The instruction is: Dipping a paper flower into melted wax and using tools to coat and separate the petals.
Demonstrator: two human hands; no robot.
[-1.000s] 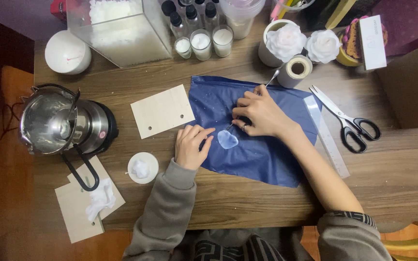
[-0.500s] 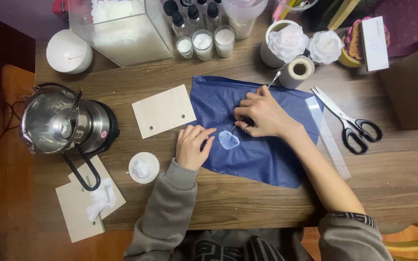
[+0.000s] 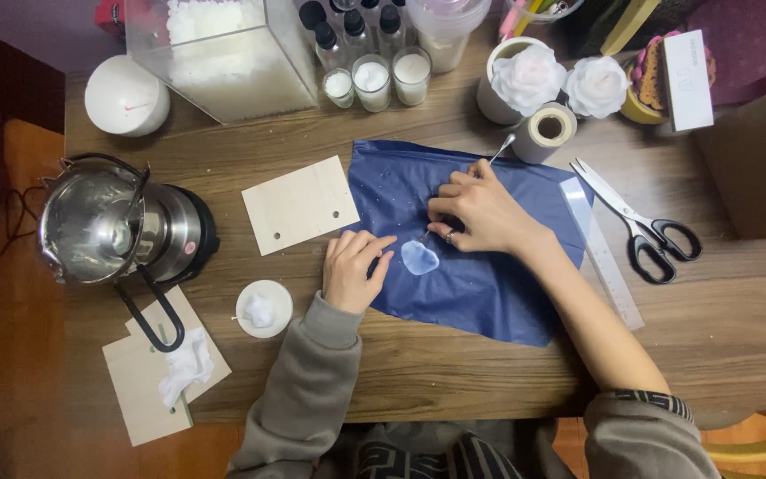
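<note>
1. Since the earlier frames the right hand (image 3: 480,211) has slid a little down and left across the blue sheet (image 3: 489,284); the tool tip now sits at the top edge of the pale blob (image 3: 419,258).
2. From my feed, right hand is curled closed around a thin metal tool (image 3: 500,148): upper end sticks out past the knuckles, lower tip pokes out toward the blob.
3. Left hand (image 3: 354,269) unchanged: lying open and flat, fingers spread on the sheet's left edge, gripping nothing, just pinning it.
4. Blob lies near the sheet's left-centre, between the two hands, just right of the left fingertips.
5. My read: tool has closed onto the blob, so work on it looks in progress, sheet held steady.
6. Off the sheet: wooden card (image 3: 301,205) touching its left edge, scissors (image 3: 644,226) and clear ruler (image 3: 602,253) on its right side, tape roll (image 3: 547,131) above its top right corner, metal pot (image 3: 113,226) well to the left.
</note>
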